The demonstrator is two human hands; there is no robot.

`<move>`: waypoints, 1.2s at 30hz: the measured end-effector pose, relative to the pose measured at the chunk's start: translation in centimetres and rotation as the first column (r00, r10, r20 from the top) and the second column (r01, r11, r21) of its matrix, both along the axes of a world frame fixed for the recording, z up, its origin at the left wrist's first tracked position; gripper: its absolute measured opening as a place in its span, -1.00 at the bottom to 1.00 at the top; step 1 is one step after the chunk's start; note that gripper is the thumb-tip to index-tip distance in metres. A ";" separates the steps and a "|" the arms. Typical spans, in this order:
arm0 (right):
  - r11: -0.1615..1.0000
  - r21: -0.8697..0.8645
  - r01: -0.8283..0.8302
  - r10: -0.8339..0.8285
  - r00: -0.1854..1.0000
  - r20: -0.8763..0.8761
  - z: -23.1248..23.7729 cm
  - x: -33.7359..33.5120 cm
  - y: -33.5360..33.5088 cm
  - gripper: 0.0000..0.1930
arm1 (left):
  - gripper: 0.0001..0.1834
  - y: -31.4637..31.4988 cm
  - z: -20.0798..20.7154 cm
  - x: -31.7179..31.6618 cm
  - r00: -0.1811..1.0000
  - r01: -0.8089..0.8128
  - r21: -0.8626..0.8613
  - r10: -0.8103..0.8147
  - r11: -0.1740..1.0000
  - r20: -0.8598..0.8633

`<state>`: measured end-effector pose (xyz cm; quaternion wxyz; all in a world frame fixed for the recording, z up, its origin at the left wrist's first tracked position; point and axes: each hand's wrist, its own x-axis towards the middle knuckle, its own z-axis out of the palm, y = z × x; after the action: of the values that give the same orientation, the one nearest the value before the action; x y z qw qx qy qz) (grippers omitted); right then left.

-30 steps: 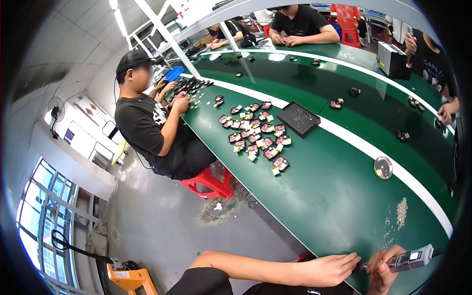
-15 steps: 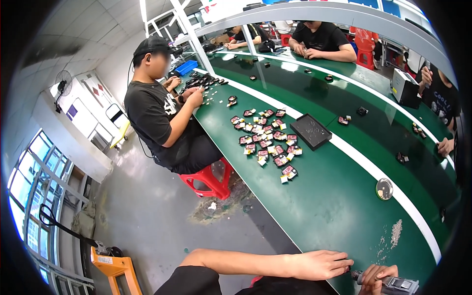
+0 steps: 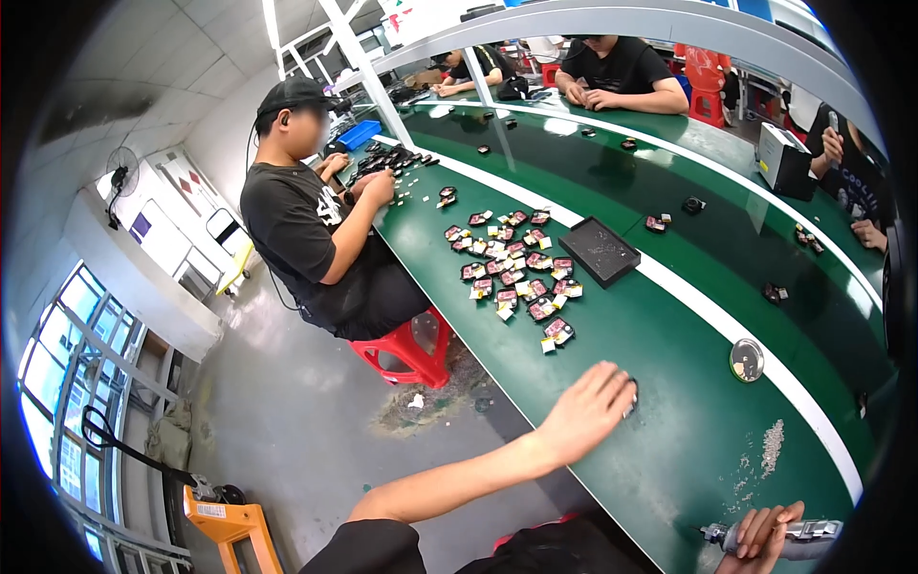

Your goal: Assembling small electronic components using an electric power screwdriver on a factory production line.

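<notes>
My left hand hovers over or rests on the green table, fingers curled and closed on a small black part that peeks out beside the fingertips. Most of that part is hidden under the hand. In the lower right corner, my right hand is wrapped round a grey electric screwdriver, its metal tip pointing left over the table. Beyond my left hand lies a group of small black modules with pink faces and yellow-and-white tabs. The nearest module sits just past my fingers.
Tiny clear pieces are heaped right of centre, near a round shallow dish. A black tray adjoins the modules. On the left sits a co-worker on a red stool. A dark belt carries scattered parts; other people work across it.
My left hand has moved away from the screwdriver's tip, up toward the modules, with the small black part. My right hand and the screwdriver have shifted slightly right.
</notes>
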<state>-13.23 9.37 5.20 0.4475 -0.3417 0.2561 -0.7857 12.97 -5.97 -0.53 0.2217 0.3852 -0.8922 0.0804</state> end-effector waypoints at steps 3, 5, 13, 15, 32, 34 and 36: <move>0.972 0.187 0.142 -0.136 0.990 -0.041 -2.0 -1.0 1.3 -0.94 | -0.59 -2.6 -0.4 2.4 0.951 -0.285 -0.125 0.296 0.950 0.084; 0.976 0.201 0.079 -0.089 0.995 0.042 -2.5 -1.3 2.1 -0.94 | -0.56 -3.4 -0.1 3.4 0.909 -0.378 -0.130 0.394 0.917 0.134; 0.973 0.227 -0.049 -0.066 0.880 0.471 -3.2 -1.5 3.8 -0.92 | -0.26 -11.7 3.9 10.4 0.859 -0.463 0.081 0.469 0.883 -0.205; 0.978 0.155 -0.143 0.012 0.772 0.635 -3.9 -1.9 3.5 -0.90 | -0.23 -17.4 7.9 12.6 0.777 -0.440 0.413 0.569 0.797 -0.270; 0.979 0.104 -0.174 0.084 0.818 0.569 -6.6 0.7 5.4 -0.87 | -0.37 -29.1 11.8 14.9 0.327 0.058 0.777 0.724 0.626 -0.608; 0.977 0.091 -0.195 0.108 0.810 0.577 -6.4 0.9 5.3 -0.88 | -0.48 -29.3 11.5 16.7 0.080 0.366 0.506 0.515 0.781 -0.853; 0.976 0.092 -0.195 0.107 0.807 0.581 -6.2 1.1 5.2 -0.88 | -0.53 -29.4 11.2 17.3 0.024 0.378 0.460 0.488 0.804 -0.872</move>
<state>-12.18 14.62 -1.03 0.5887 -0.0753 0.1390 -0.7927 30.27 -35.34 10.66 0.6419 0.4115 -0.4292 -0.4842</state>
